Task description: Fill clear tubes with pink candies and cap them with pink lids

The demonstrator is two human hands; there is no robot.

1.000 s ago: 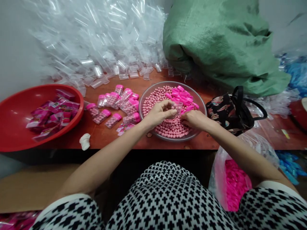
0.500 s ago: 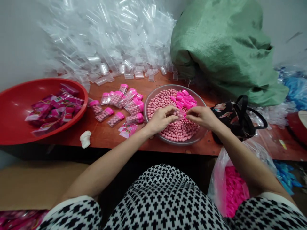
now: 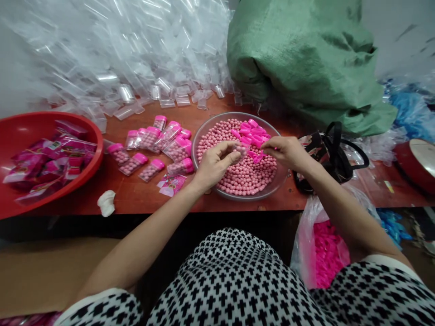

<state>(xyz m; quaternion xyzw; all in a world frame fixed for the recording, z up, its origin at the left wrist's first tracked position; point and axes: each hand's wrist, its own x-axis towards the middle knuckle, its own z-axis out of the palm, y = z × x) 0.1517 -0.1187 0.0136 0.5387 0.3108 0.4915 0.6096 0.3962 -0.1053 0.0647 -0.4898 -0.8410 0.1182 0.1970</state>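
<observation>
My left hand [image 3: 215,163] is closed round a small clear plastic vial [image 3: 242,149] with pink balls in it, held over the round bowl [image 3: 204,136] of pink candy balls. My right hand [image 3: 284,151] pinches a pink cap [image 3: 258,158] just to the vial's right. More loose pink caps [image 3: 251,129] lie at the bowl's far side. Several filled, capped vials [image 3: 152,149] lie on the red table left of the bowl.
A red basin [image 3: 20,131] with pink packets stands at the left. A heap of empty clear vials [image 3: 118,59] fills the back, beside a green sack [image 3: 306,59]. A black patterned bag [image 3: 326,158] sits right of the bowl, a plastic bag of pink caps [image 3: 326,253] below it.
My right hand rose out of the candy balls and now holds a pink cap beside the vial. The left hand keeps the vial in about the same place over the bowl.
</observation>
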